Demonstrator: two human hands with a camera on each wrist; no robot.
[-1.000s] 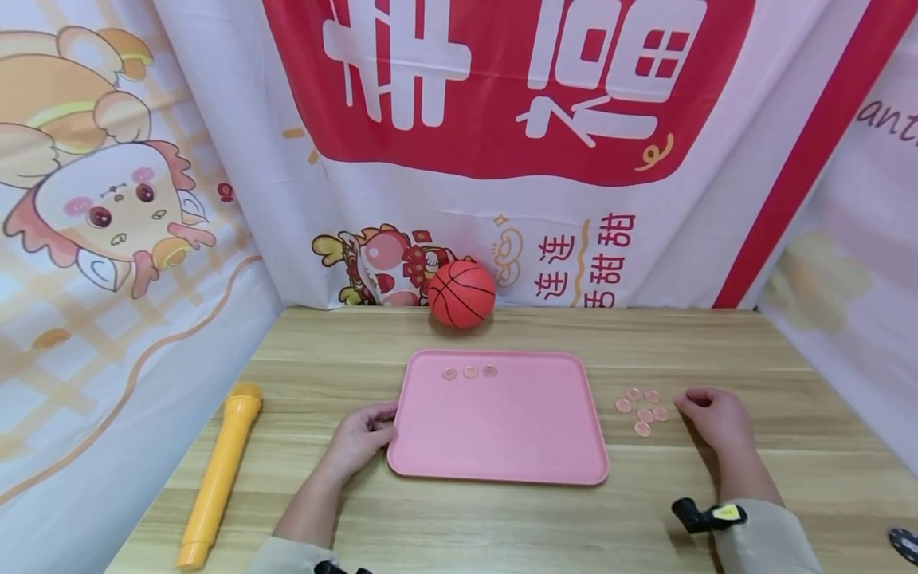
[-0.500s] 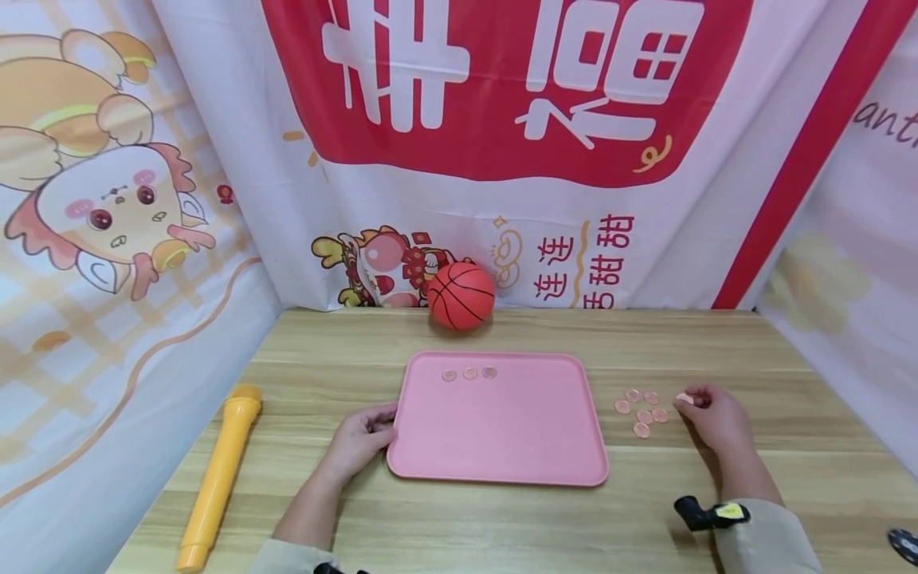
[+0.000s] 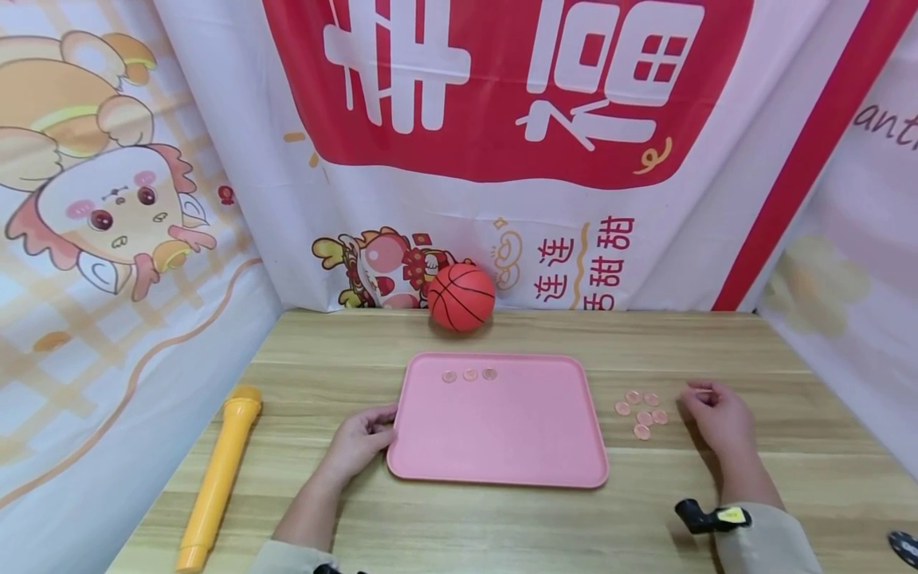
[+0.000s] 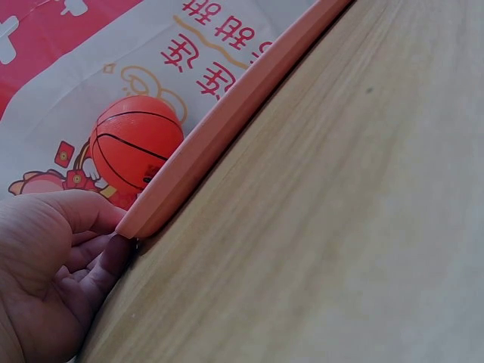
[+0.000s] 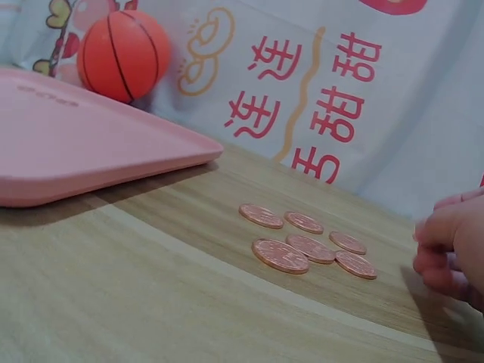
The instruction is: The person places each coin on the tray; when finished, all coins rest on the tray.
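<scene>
My left hand [image 3: 364, 438] grips the left edge of a pink rectangular tray [image 3: 495, 446]. In the left wrist view, the thumb is at the rim and the fingers curl below it. Three copper-coloured coins lie in a row near the tray's far side, the middle one [image 3: 470, 375] between two others. Right of the tray, several similar coins [image 3: 642, 432] lie in a loose cluster on the wooden table. Just right of them, my right hand [image 3: 720, 418] has thumb and forefinger pinched together; only a thin bright edge of a coin [image 5: 416, 232] shows at the fingertips.
A small red basketball [image 3: 461, 297] sits behind the tray against the printed cloth backdrop [image 3: 402, 191]. A yellow toy microphone [image 3: 218, 478] lies at the left of the table [image 3: 488, 530]. A black round object [image 3: 904, 548] is at the right edge.
Half a second ago a coin's face showed at my right fingertips; now it has turned out of the head view. The right hand shifted slightly right. Left hand, tray and tray coins stayed put.
</scene>
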